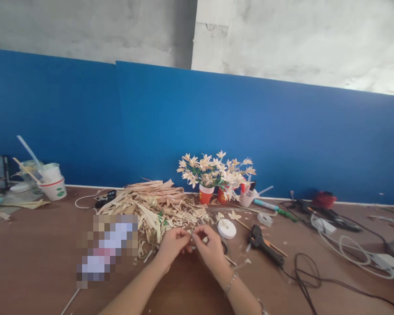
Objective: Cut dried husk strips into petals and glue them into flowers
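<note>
My left hand (pixel 176 246) and my right hand (pixel 207 245) meet at the fingertips over the middle of the table, thumbs and forefingers pinched. Whatever lies between them is too small to make out. Just beyond my left hand spreads a heap of dry, pale corn husks (pixel 151 199), with scraps around it. A white round lid-like disc (pixel 226 229) lies past my right hand. Behind the hands, pale husk flowers (pixel 205 164) on green stems stand in a red paper cup (pixel 205 195). A black hot glue gun (pixel 265 247) rests to the right.
At far left stands a white cup (pixel 53 188) with straws. A blurred-out device (pixel 108 249) lies left of my hands. Tape roll (pixel 265 218), black cable (pixel 315 278) and a white power strip (pixel 390 266) are on the right. A blue partition (pixel 190 118) borders the table's back.
</note>
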{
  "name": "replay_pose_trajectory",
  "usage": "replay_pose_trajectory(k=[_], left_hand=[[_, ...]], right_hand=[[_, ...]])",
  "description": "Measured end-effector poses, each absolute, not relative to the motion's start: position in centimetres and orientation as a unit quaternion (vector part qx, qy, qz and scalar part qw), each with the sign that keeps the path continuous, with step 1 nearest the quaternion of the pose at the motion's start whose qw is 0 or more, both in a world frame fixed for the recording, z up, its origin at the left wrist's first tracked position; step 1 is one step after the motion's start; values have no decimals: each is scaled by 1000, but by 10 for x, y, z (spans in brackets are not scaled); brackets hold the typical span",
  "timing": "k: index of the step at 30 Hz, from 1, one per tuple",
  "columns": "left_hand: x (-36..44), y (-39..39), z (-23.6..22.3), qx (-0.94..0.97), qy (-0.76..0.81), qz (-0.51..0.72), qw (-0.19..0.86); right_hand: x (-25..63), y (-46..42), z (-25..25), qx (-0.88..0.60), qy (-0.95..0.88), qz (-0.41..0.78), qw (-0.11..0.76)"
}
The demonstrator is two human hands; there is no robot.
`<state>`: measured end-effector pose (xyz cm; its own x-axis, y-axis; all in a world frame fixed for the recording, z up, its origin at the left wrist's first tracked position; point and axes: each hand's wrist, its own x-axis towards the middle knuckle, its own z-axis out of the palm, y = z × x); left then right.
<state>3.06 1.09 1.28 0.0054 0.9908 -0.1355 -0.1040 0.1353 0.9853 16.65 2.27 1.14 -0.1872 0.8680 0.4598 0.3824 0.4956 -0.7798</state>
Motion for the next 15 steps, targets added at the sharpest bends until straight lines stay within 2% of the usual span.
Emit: replay_pose_trajectory(k=[15], left_hand=[[30, 13, 7, 448, 502, 485, 559]], right_hand=[[169, 22, 12, -425, -742, 229, 465]])
